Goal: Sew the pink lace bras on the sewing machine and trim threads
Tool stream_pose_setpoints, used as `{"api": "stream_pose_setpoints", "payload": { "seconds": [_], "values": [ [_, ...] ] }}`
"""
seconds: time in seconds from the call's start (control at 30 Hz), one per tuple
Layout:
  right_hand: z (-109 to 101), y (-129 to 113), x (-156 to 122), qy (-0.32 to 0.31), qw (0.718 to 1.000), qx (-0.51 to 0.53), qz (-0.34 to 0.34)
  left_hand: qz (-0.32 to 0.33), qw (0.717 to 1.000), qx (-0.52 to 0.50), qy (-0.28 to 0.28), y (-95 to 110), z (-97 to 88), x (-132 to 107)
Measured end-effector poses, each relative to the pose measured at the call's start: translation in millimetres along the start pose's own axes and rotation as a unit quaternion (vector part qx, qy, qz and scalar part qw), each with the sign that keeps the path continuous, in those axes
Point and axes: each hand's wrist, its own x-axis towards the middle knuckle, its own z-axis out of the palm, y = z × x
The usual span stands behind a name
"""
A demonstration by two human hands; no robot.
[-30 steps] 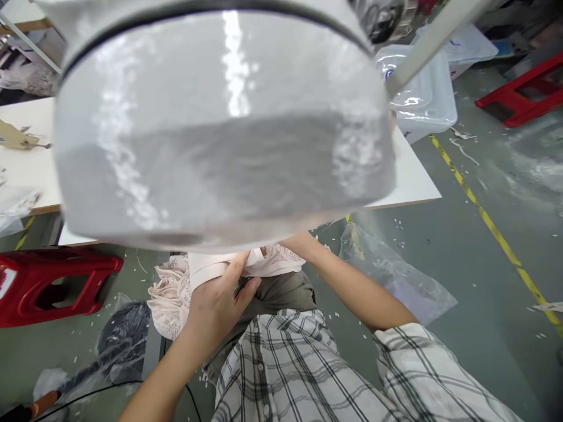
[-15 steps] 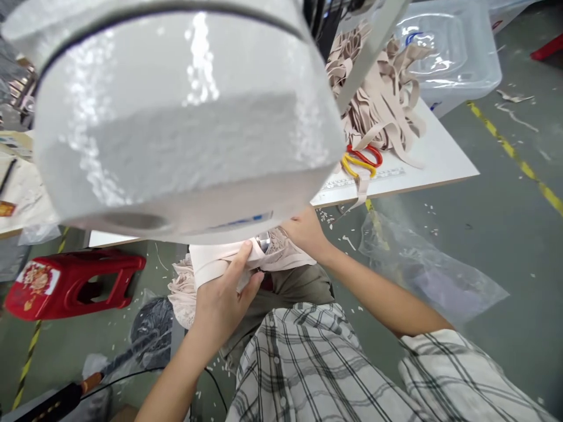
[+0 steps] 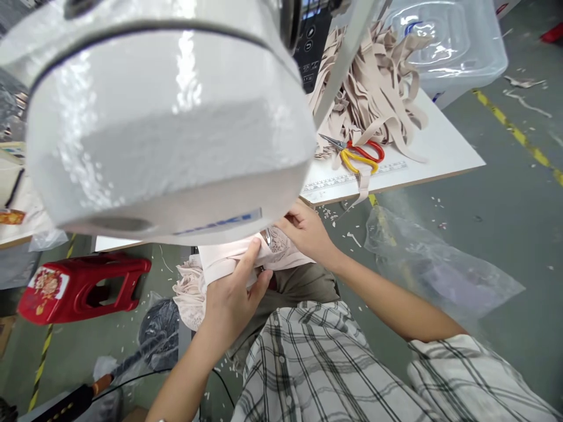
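Note:
A large white sewing machine head point(image 3: 176, 135) fills the upper left and hides its needle area from me. Under its lower edge lies pale pink fabric point(image 3: 220, 258) with a lace part point(image 3: 278, 245). My left hand point(image 3: 233, 296) grips the fabric's near edge, forefinger on top and thumb below. On the right, my right hand point(image 3: 310, 234) is closed at the lace side with curled fingers, its fingertips partly behind the machine head. A small shiny metal part point(image 3: 268, 236) shows between the two hands.
Beige fabric strips point(image 3: 373, 94) are heaped on the white table point(image 3: 448, 152), near red-and-yellow-handled scissors point(image 3: 376, 151) and a ruler point(image 3: 334, 183). Beyond stands a clear plastic box point(image 3: 461, 41). A red stool point(image 3: 83, 293), plastic bag point(image 3: 448, 269) and gathered lace fabric point(image 3: 189, 293) lie lower.
The view has shifted, so the machine head sits further left and the scissor blades now show. My right hand has shifted slightly, with its curled fingers more visible. My left hand keeps its grip.

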Motion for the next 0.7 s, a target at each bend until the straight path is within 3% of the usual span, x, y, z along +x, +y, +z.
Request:
{"api": "stream_pose_setpoints", "payload": {
  "seconds": [0.2,0.33,0.43,0.57,0.7],
  "values": [
    [4,-2,-14,-0.010,0.996,0.080,0.034,0.004,1.000,-0.008,-0.004,1,-0.5,1],
    [9,-4,-23,0.000,0.988,0.136,0.072,0.021,0.999,-0.004,0.027,-1,3.9,-4],
    [10,-6,-25,-0.003,0.988,0.133,0.072,0.008,0.999,-0.002,0.047,-2,5.8,-9],
    [11,-10,-27,-0.002,0.993,0.096,0.073,-0.025,0.999,-0.029,0.029,-1,6.2,-10],
    [11,-16,-43,-0.007,0.995,0.052,0.089,-0.022,1.000,-0.016,0.012,12,22.2,-21]
  ]
}}
